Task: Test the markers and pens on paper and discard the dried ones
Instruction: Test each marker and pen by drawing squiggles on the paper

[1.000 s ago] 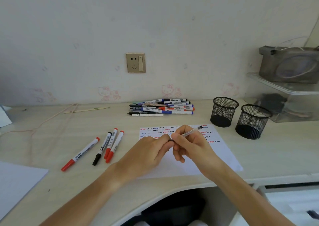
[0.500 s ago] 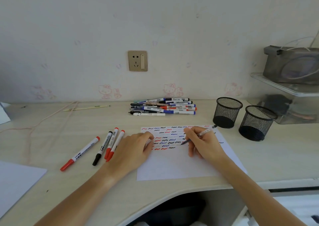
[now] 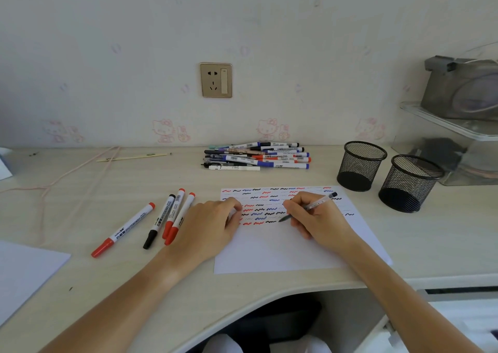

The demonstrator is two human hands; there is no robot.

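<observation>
The right hand [image 3: 320,219] grips a clear-barrelled pen [image 3: 310,208] in a writing hold, fingers curled round the barrel. The pen tip points left and down and meets the paper [image 3: 283,247] at the right end of the lowest row of squiggles. The capped rear end of the pen points up and to the right, above the knuckles.

The left hand [image 3: 208,226] rests palm-down on the left edge of the paper, with its fingers bent inward; whether it holds anything cannot be told. The upper part of the paper carries rows of short red, black and blue wavy marks; the lower part is unmarked.

Left of the paper, four markers lie on the desk [image 3: 80,207]. Three markers [image 3: 169,218] lie side by side, just beside the left hand: one with a black cap, two with red caps. A single red-capped marker [image 3: 122,230] lies apart, further left.

A pile of markers and pens [image 3: 257,156] lies on the far side of the paper, near the wall. Two black mesh cups [image 3: 388,175] stand to the right of the paper, close together. A wall socket [image 3: 215,80] is mounted above the pile.
</observation>
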